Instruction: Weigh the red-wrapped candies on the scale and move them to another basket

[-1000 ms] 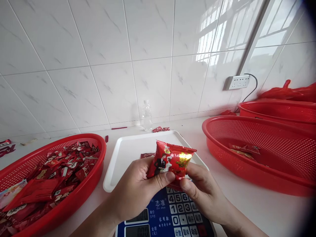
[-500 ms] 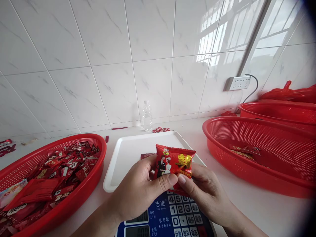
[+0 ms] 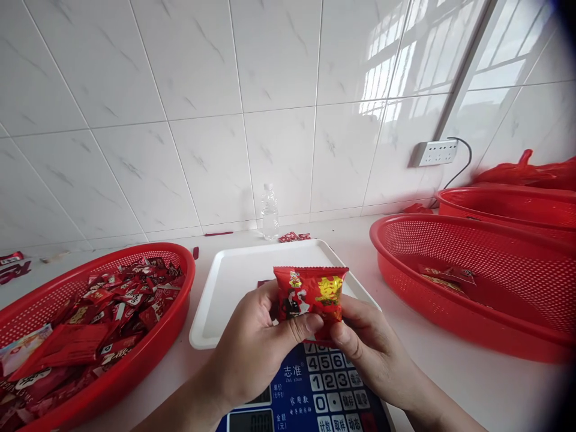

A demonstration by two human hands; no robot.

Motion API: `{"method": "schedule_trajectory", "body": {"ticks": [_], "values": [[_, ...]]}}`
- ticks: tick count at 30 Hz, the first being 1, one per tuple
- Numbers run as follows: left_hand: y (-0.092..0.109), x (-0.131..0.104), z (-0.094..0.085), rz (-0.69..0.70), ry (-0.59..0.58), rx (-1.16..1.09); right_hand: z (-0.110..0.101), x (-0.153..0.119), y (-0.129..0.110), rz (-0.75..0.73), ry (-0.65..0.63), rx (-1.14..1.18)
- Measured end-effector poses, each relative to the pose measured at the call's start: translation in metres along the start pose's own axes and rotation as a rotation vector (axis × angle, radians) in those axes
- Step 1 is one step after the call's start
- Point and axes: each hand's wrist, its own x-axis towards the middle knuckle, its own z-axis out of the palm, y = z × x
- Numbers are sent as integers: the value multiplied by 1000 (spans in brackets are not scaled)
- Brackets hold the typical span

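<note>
A red candy packet with gold lettering and a printed couple is held up between both hands. My left hand is closed on its left side, the thumb lying across its lower front. My right hand pinches the lower right side, thumb in front and fingers behind. Below and behind the hands is a weighing scale with a white tray and a blue keypad panel. Part of another dark red packet shows on the tray, mostly hidden by the left hand.
At left, a red basket is full of small wrapped sweets. A red basket at right holds a few packets; another red basket stands behind it. A clear bottle and small red packets lie beyond the tray, near the tiled wall.
The packet has shifted slightly left and is turned more level. My right thumb has slid a little right and down on it. Both hands still hold it.
</note>
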Motion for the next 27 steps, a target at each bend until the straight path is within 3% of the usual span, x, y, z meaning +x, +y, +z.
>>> {"method": "schedule_trajectory", "body": {"ticks": [5,11,20,24,27], "values": [[-3,1,1,0,-10,-9,0,1,0,-53,18,-76],[0,0,0,-7,-114,55,0,1,-1,-128,71,-87],[-1,0,1,2,-43,153,1,1,-2,-69,38,-58],[-2,-3,1,38,-85,88,0,-3,1,-56,109,-130],[-2,-6,0,29,38,175,-8,-11,18,13,221,-196]]}}
